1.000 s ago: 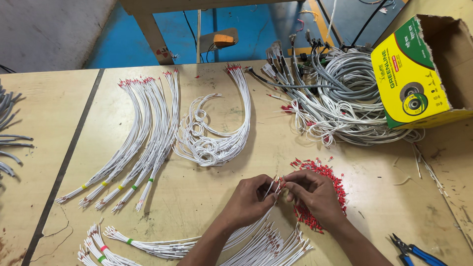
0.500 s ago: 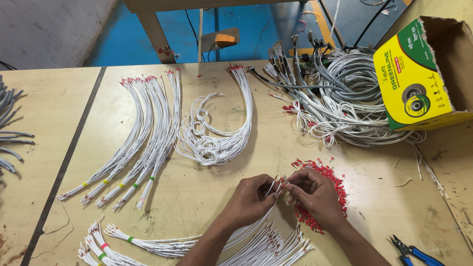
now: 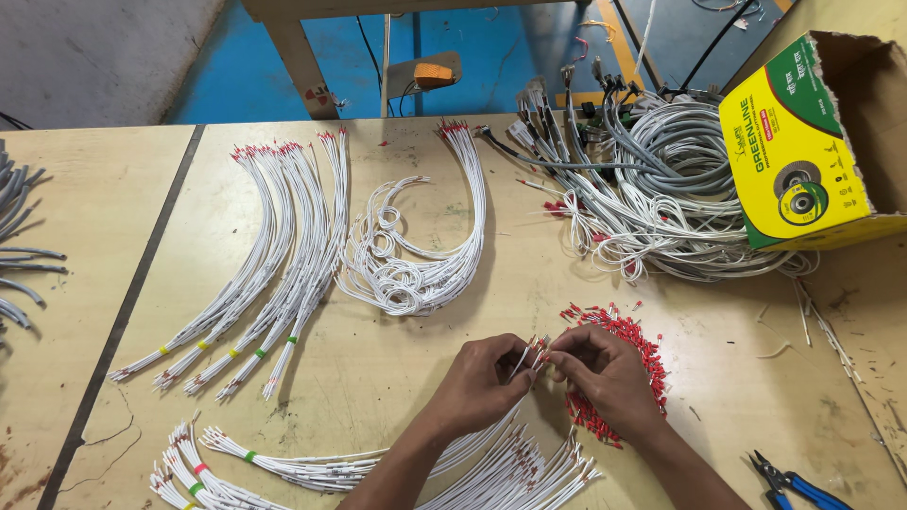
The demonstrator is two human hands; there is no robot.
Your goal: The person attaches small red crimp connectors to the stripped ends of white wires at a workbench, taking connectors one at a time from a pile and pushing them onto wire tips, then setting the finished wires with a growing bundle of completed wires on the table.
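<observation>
Head view: my left hand (image 3: 482, 378) pinched white wire ends (image 3: 525, 355) over the table (image 3: 397, 359); right hand (image 3: 605, 373) gripped a red ferrule, at the ferrule pile (image 3: 619, 373). Risk: stray strands could splay and jam the sleeve.

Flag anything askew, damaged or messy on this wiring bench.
The tabletop has a crack near its front left edge. The grey and white cables beside the yellow-green box lie in a tangle, unlike the neatly banded white wire bundles.
</observation>
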